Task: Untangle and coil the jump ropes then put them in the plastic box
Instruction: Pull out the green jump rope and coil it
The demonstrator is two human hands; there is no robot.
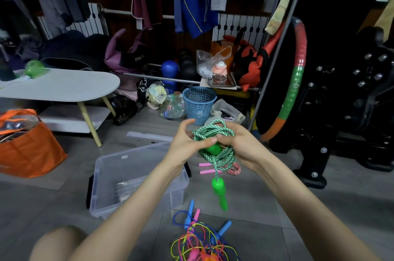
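Rope loops (210, 130) sit bunched in the right grip (241, 143) so they cannot spill; left grip (187, 143) pinches one green handle (214, 148).

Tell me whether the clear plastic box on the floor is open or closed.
Open: nothing covers the plastic box, and its inside shows from above.

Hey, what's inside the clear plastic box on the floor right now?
No jump rope shows inside the plastic box; only a pale glint on its bottom. The left forearm covers its right side, so that part is hidden.
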